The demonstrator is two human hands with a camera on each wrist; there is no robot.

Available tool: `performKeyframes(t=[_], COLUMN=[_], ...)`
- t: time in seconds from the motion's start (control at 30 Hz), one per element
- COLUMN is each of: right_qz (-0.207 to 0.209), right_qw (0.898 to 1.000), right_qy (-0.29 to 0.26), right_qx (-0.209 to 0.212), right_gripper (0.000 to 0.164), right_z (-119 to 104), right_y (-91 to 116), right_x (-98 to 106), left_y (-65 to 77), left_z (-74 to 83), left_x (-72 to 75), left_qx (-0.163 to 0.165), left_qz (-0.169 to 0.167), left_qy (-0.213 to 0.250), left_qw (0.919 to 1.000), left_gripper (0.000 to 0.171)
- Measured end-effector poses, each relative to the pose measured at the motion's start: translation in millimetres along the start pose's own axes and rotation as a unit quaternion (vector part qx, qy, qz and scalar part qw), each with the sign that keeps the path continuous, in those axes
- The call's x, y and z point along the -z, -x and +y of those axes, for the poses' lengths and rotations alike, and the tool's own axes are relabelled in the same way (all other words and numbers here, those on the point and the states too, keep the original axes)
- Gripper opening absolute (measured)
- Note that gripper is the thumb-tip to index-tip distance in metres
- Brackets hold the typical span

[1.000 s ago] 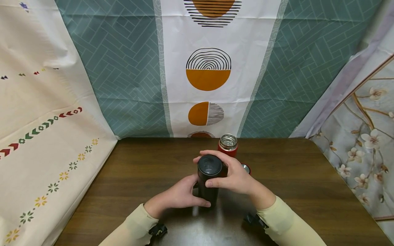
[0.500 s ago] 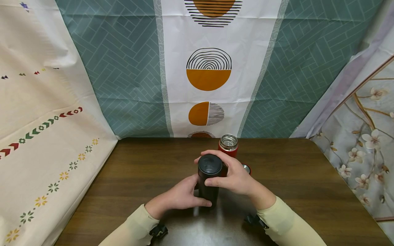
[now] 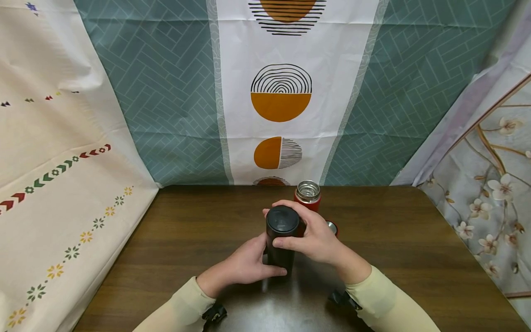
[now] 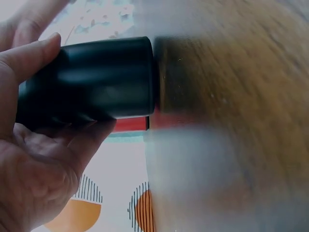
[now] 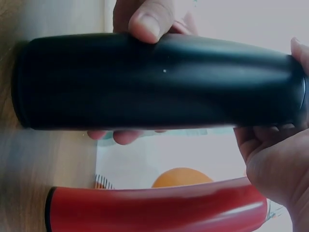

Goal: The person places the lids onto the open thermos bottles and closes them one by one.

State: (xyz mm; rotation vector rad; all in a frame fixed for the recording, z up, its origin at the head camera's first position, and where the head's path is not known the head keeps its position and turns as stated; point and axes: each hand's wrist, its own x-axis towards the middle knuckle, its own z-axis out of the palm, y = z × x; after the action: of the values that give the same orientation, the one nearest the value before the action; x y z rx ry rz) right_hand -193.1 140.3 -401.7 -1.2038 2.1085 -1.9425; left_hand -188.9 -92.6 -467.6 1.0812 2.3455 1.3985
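A black thermos flask [image 3: 283, 220] stands upright on the table with its black lid on top. My left hand [image 3: 250, 263] grips its lower body from the left, thumb across the near side. Higher up, my right hand [image 3: 317, 237] holds the flask round its top, with the thumb in front and the fingers reaching behind. In the right wrist view the black flask [image 5: 159, 82] spans the frame between both hands. Behind it stands a red flask [image 3: 306, 203] without a lid, its steel mouth showing. The right hand partly hides a small red-rimmed round piece [image 3: 333, 227].
All this rests on a brown wooden table [image 3: 199, 216]. A patterned cloth [image 3: 178, 92] hangs along its back edge. More cloth hangs at the left side [image 3: 62, 193] and the right side [image 3: 489, 207].
Both hands keep their hold on the black flask. The right thumb has shifted slightly left across its upper part. The left thumb has moved up a little. The red flask stays put.
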Motion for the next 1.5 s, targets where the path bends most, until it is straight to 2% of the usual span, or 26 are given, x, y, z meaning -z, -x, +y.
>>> performKeyframes(t=[0.33, 0.53, 0.77, 1.13, 1.3, 1.5], right_qz=[0.054, 0.097, 0.125, 0.170, 0.201, 0.228], right_qw=[0.998, 0.991, 0.988, 0.980, 0.972, 0.962], right_qy=[0.044, 0.097, 0.094, 0.106, 0.125, 0.147], right_qx=[0.007, 0.001, 0.007, 0.008, -0.002, -0.025], right_gripper=[0.064, 0.065, 0.065, 0.066, 0.067, 0.068], right_z=[-2, -3, -2, -3, -4, -5], right_y=[0, 1, 1, 4, 6, 6], right_x=[-8, -14, -23, -32, -37, -42], left_y=[0.3, 0.1, 0.5, -0.2, -0.2, 0.6], left_z=[6.9, 7.9, 6.0, 6.8, 6.6, 7.1], left_x=[-1.3, -4.1, -8.8, -14.2, -17.3, -19.5], left_qx=[0.015, 0.029, 0.033, 0.050, 0.053, 0.057], left_qz=[0.038, 0.064, 0.097, 0.109, 0.121, 0.125], left_qy=[-0.019, -0.038, -0.075, -0.089, -0.110, -0.119], left_qw=[0.9990, 0.9968, 0.9919, 0.9887, 0.9851, 0.9833], left_gripper=[0.091, 0.091, 0.092, 0.088, 0.083, 0.088])
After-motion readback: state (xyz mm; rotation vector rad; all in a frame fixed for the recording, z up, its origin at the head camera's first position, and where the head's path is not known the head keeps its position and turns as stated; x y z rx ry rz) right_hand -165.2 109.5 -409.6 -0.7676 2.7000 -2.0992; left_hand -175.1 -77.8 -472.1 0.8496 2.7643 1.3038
